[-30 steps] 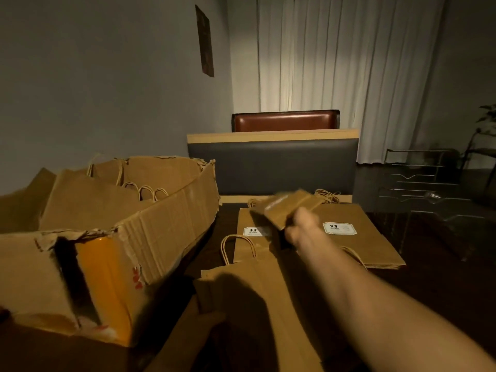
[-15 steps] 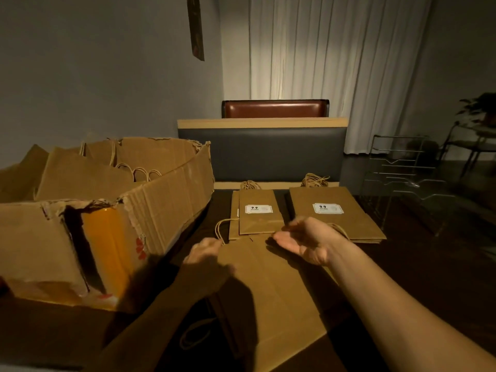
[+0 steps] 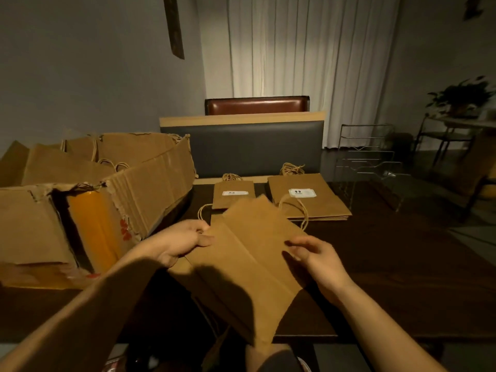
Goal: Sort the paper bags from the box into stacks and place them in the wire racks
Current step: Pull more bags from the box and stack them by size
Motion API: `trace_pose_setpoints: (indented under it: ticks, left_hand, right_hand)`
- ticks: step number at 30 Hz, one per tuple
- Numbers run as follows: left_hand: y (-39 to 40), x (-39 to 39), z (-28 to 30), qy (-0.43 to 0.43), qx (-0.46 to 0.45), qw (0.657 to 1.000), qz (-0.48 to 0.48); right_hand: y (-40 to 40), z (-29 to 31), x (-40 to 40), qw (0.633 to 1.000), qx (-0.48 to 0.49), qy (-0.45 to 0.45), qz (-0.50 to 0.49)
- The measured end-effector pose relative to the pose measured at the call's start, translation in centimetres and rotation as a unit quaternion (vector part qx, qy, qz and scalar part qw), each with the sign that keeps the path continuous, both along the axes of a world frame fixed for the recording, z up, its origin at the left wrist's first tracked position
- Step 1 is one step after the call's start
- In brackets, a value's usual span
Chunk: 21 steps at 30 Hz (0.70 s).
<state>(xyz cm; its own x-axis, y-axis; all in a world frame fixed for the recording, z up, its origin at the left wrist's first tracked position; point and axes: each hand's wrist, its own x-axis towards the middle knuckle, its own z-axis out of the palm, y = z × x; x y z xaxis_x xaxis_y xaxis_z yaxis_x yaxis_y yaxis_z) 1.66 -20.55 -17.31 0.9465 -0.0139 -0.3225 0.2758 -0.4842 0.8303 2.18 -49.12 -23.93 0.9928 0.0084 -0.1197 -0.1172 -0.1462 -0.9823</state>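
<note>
From the head view, the left hand (image 3: 185, 238) pinches the left edge of a flat paper bag (image 3: 249, 267), thumb on top. The right hand (image 3: 316, 257) takes its right edge, fingers curled against the paper; I cannot tell how firmly. The bag lies between the two grips, its long axis running from near the person's body away and slightly left.

Beyond the grips, farther across the table (image 3: 389, 277), sit two stacks: the small stack (image 3: 233, 196) straight ahead of the left grip, the large stack (image 3: 308, 197) ahead of the right. The wire racks (image 3: 367, 154) stand well beyond the right grip. The box (image 3: 150, 183) is left of the left grip.

The held bag looks large, so the right grip seems nearer its likely stack.
</note>
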Motion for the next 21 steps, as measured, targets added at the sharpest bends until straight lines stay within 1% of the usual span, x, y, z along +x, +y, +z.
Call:
trace_pose_setpoints:
  ticks: [1,2,3,4,5,7,8,10,13,15,17,19,21]
  left_hand:
    - [0.5,-0.7,-0.1,-0.019,-0.029,0.999,0.005]
    - [0.6,-1.3,-0.4,-0.042,-0.053,0.998,0.015]
    - [0.5,-1.9,-0.9,-0.060,-0.080,0.994,0.036]
    - [0.3,-2.5,-1.5,-0.070,-0.109,0.990,0.060]
    - [-0.3,-3.2,-2.1,-0.073,-0.131,0.986,0.079]
    - [-1.1,-3.4,-3.4,-0.076,-0.172,0.978,0.093]
    - [-1.4,-3.3,-3.9,-0.079,-0.202,0.971,0.099]
    - [-2.0,-2.9,-4.1,-0.077,-0.255,0.956,0.121]
    - [-1.7,-2.0,-4.0,-0.071,-0.280,0.945,0.156]
    - [-1.0,-1.7,-4.4,-0.070,-0.294,0.937,0.174]
    - [0.1,-1.3,-5.1,-0.064,-0.274,0.944,0.174]
    - [1.0,-1.2,-5.2,-0.067,-0.244,0.951,0.174]
    - [1.7,-0.9,-5.3,-0.065,-0.250,0.950,0.174]
  right_hand:
    - [-0.5,-0.2,-0.4,0.996,-0.057,-0.049,-0.046]
    - [-0.9,-0.4,-0.9,0.989,-0.089,-0.081,-0.091]
    - [-1.0,-0.4,-1.3,0.984,-0.093,-0.089,-0.126]
    - [-1.0,-0.1,-1.8,0.986,-0.059,-0.066,-0.142]
    - [-0.8,0.2,-2.2,0.990,0.011,-0.030,-0.136]
    - [-0.3,0.7,-2.3,0.982,0.167,0.029,-0.087]
    - [0.0,0.9,-2.1,0.979,0.190,0.041,-0.065]
    - [0.2,1.2,-1.1,0.986,0.157,0.034,-0.053]
    - [-0.4,1.9,1.0,0.993,0.089,0.033,-0.074]
    - [-1.7,3.0,2.6,0.993,0.052,0.016,-0.109]
    - [-3.9,5.3,3.8,0.991,0.013,-0.017,-0.129]
    - [-6.1,9.0,4.3,0.990,-0.016,-0.062,-0.124]
    - [-7.6,12.2,4.8,0.988,-0.039,-0.099,-0.112]
